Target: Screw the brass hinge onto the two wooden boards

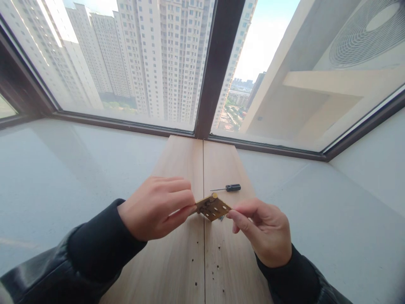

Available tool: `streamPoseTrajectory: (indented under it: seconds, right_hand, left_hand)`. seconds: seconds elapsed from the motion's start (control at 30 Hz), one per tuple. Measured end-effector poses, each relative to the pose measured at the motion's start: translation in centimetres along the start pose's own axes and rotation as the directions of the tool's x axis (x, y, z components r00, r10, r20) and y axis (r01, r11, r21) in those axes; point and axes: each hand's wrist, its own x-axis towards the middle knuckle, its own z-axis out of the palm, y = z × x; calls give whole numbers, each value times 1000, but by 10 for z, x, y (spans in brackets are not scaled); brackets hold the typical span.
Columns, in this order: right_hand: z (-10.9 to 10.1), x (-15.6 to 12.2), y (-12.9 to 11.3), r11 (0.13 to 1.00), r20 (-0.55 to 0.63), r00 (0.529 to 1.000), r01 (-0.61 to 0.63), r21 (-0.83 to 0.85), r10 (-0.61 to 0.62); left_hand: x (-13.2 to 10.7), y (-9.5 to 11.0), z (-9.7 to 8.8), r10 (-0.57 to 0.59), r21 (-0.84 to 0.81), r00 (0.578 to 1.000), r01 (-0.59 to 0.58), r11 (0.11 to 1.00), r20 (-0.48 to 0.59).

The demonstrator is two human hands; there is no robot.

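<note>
A brass-coloured hinge (pixel 218 207) with holes in its leaf is held up over the wooden boards, partly folded. My left hand (pixel 164 207) pinches its left edge between thumb and fingers. On the other side, my right hand (pixel 264 228) grips the right leaf's corner between thumb and forefinger. Just beyond the hinge lies a screwdriver (pixel 233 188) with a dark handle, its shaft pointing left. A few small screws (pixel 221 218) show partly behind the hinge; how many I cannot tell.
Two pale wooden boards (pixel 186 156) lie side by side with a narrow seam between them. Several small holes (pixel 217 266) dot both boards near me. White surfaces flank the boards, and a dark window frame (pixel 218 63) stands at their far end.
</note>
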Motion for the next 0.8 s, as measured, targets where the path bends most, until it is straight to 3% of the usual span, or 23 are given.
streamPoseTrajectory:
  seconds: [0.17,0.37,0.53,0.7,0.8]
  right_hand:
    - [-1,-2,-7,981,71,981,184,-59,-179]
    - [0,-2,-23,898,188,906,410,-160,-380]
    - [1,-5,-31,840,278,855,499,-211,-438]
    - [1,-10,-27,829,364,820,528,-186,-441]
    - [4,-13,-24,833,344,819,532,-152,-460]
  left_hand:
    - [-11,20,4,26,185,997,-12,983,-74]
    - [-29,37,9,-42,142,991,59,988,-124]
    - [-36,36,11,-87,60,981,99,993,-175]
    - [-38,35,14,-81,-32,989,77,997,-123]
    - [-38,35,17,-68,-101,989,54,993,-134]
